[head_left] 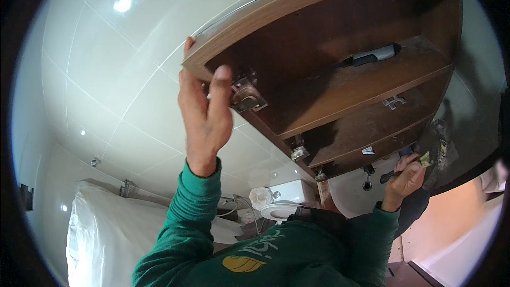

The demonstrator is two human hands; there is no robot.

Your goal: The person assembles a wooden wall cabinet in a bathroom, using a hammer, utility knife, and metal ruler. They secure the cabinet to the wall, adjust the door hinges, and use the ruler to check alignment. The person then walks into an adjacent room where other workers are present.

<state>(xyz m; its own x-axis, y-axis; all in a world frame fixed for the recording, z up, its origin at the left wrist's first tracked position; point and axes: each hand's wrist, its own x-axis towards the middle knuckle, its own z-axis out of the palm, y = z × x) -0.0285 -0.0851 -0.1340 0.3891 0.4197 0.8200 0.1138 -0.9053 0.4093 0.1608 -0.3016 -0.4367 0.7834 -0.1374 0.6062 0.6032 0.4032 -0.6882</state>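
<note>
A brown wooden cabinet (pixel 319 103) with open shelves fills the upper right, mounted by the tiled wall. My left hand (pixel 204 111) is closed round its left corner, thumb on the front edge and fingers partly hidden behind the side. Right beside that thumb is a metal hinge (pixel 248 95). Lower right, my right hand (pixel 406 178) is closed round a dark-handled tool (pixel 387 177), whose kind I cannot make out. A yellow-green piece (pixel 425 159) shows at the fingertips of this hand; whether it belongs to the tool is unclear.
On a cabinet shelf lies a long grey and black object (pixel 377 54). More hinges (pixel 300 152) sit along the cabinet's left side. Below are a white basin (pixel 345 194) with a dark tap (pixel 368 170), a toilet (pixel 281 210), and plastic sheeting (pixel 106 228) at lower left.
</note>
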